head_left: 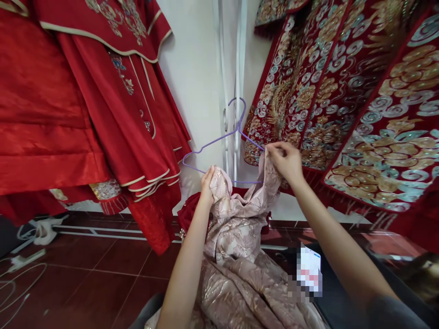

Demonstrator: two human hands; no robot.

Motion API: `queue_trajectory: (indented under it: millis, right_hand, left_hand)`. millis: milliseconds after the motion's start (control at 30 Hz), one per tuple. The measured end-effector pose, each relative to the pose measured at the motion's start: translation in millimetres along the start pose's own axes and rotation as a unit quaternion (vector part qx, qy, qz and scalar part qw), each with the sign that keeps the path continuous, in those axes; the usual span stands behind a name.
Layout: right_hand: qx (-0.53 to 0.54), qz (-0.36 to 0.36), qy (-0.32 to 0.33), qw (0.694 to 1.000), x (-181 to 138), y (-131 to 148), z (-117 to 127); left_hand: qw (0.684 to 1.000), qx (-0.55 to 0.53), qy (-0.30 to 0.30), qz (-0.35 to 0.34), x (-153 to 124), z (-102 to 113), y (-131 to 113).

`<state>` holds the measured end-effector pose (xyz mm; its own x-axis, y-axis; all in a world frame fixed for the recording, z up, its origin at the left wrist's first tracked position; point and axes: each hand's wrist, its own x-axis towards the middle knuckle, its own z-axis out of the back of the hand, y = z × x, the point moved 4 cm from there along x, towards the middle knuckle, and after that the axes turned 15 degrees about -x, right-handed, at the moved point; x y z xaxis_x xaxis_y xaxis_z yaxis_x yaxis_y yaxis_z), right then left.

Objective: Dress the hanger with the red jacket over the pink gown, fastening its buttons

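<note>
A pale pink brocade dress [236, 228] with gold patterning drapes down over my lap. My left hand [207, 185] grips the left side of its top edge, beside the lower bar of a purple hanger [219, 138]. At the other side, my right hand [284, 160] pinches the dress's upper edge close to the hanger's right shoulder. That shoulder passes behind or into the cloth there; I cannot tell which. The hanger's hook points up in front of white upright poles [236, 68]. Dark red fabric [188, 211] shows behind the dress at the left.
Red garments [116, 91] hang at the left, and embroidered red ones [329, 91] at the right. A lit phone, partly pixelated [310, 269], lies by my right forearm. A white power strip [27, 260] and cables lie on the tiled floor [103, 283]. A low white rail [103, 233] runs behind.
</note>
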<state>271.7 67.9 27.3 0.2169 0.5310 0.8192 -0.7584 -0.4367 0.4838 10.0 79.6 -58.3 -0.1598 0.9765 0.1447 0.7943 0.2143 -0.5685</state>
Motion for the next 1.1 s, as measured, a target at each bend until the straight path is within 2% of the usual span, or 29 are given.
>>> queue_trajectory:
  millis: [67, 133, 267, 300, 367, 433, 500, 567, 633, 733, 967, 1100]
  right_hand:
    - [0.008, -0.014, 0.039, 0.999, -0.5, 2.9, -15.1]
    - [-0.003, -0.026, 0.059, 0.998, -7.6, 3.0, -19.5]
    - [-0.059, -0.007, 0.048, 0.997, -17.2, 2.0, -4.1]
    - [-0.071, 0.001, 0.041, 0.997, -16.3, 1.1, 0.7]
    - [-0.087, 0.012, 0.027, 0.996, -11.2, -2.4, 7.4]
    - [-0.094, 0.017, 0.022, 0.995, -4.5, -7.5, 9.3]
    - [-0.093, 0.018, 0.022, 0.995, 1.0, -12.5, 8.3]
    - [-0.088, 0.019, 0.026, 0.996, 3.8, -15.9, 6.7]
    - [-0.086, 0.016, 0.028, 0.996, 4.5, -17.5, 6.5]
    - [-0.08, 0.011, 0.035, 0.996, 4.7, -18.8, 7.5]
    - [-0.084, 0.012, 0.043, 0.995, 8.6, -22.9, 10.0]
    - [-0.093, 0.014, 0.039, 0.995, 8.7, -21.9, 10.7]
  left_hand:
    - [1.0, -0.001, -0.003, -0.011, -2.2, -0.6, -0.4]
    - [1.0, 0.002, 0.002, -0.019, -4.6, -2.4, -3.5]
    - [0.996, 0.059, 0.06, 0.023, -7.5, -5.6, -15.2]
    - [0.992, 0.091, 0.081, 0.022, -6.5, -4.4, -22.9]
    - [0.977, 0.181, 0.111, -0.024, -2.0, 2.3, -48.2]
    - [0.94, 0.299, 0.121, -0.114, 3.8, 13.2, -85.2]
    - [0.878, 0.416, 0.141, -0.191, 7.6, 23.7, -123.4]
    - [0.807, 0.514, 0.166, -0.238, 9.0, 32.6, -153.9]
    - [0.75, 0.581, 0.175, -0.264, 9.1, 39.2, -172.9]
    - [0.706, 0.627, 0.176, -0.277, 8.1, 42.6, -179.9]
    - [0.696, 0.625, 0.172, -0.309, 2.1, 33.4, -174.3]
    - [0.684, 0.641, 0.17, -0.304, 0.4, 37.2, -177.3]
